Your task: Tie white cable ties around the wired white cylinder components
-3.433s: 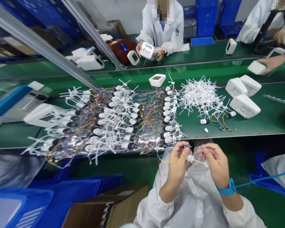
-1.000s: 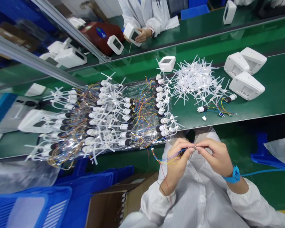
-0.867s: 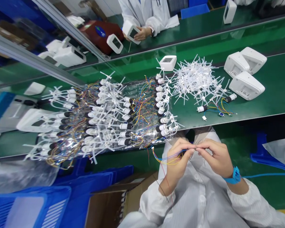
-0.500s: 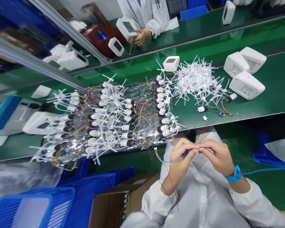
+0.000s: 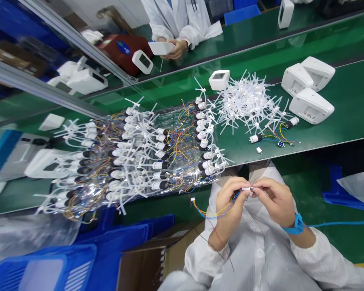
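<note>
One left hand (image 5: 229, 204) and one right hand (image 5: 275, 202) meet in front of the white coat (image 5: 251, 250). The left fingers pinch one small white part (image 5: 246, 188); the right fingers are closed at its opposite end, largely concealing that end. One wire bundle (image 5: 212, 214), with yellow, blue and red strands, extends from the left hand and carries one white plug (image 5: 193, 199). One blue wrist strap (image 5: 297, 224) encircles the right wrist. One open cardboard box (image 5: 148, 258) stands below the table (image 5: 342, 109), beside blue baskets (image 5: 39, 270). Near the table's front edge lie two loose parts: one white block (image 5: 259, 150) and one dark-faced square (image 5: 280, 144). Just behind them lie two separate wired cylinders, a left unit (image 5: 255, 138) and a right unit (image 5: 292, 122). To the left, clear plastic film (image 5: 191, 157) carries more wired cylinders with ties in roughly four columns; overlap prevents an exact count. Behind the two loose units is one heap of white ties (image 5: 245, 101), too tangled to count. Three white housings (image 5: 312, 106) are grouped to its right; one screened housing (image 5: 219, 80) sits at its far left. Across the divider, one person (image 5: 177, 24) holds one white device (image 5: 161, 48) in two hands beside one upright housing (image 5: 142, 61).
</note>
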`<state>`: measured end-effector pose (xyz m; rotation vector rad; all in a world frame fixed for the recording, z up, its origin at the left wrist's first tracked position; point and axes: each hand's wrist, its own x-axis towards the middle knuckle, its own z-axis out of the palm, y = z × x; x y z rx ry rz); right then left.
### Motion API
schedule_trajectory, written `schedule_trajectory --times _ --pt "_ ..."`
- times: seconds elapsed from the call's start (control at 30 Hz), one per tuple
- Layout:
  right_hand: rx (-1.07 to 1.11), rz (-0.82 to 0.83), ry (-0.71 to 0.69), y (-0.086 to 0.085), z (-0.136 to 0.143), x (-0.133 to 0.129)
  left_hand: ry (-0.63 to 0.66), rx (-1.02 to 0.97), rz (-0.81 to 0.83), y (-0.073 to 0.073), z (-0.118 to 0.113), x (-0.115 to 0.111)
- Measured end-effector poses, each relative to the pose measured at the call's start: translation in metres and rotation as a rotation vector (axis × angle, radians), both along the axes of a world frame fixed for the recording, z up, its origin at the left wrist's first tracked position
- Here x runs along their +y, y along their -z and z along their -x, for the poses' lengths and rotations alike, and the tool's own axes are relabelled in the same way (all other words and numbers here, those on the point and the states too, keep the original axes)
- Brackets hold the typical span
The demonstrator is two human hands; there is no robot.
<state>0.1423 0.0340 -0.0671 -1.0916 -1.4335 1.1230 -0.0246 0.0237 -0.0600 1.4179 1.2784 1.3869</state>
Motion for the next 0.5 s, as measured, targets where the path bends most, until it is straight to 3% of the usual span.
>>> schedule_trajectory --times 0.17,0.5 --pt "-0.015 -0.061 0.021 -0.0014 -0.0017 0.0024 0.009 0.058 -0.032 -0.009 -0.0004 0.0011" --pt "-0.035 -0.157 0.015 -0.0087 -0.0096 0.0044 0.092 0.1 -0.124 -0.0098 0.0042 0.0053"
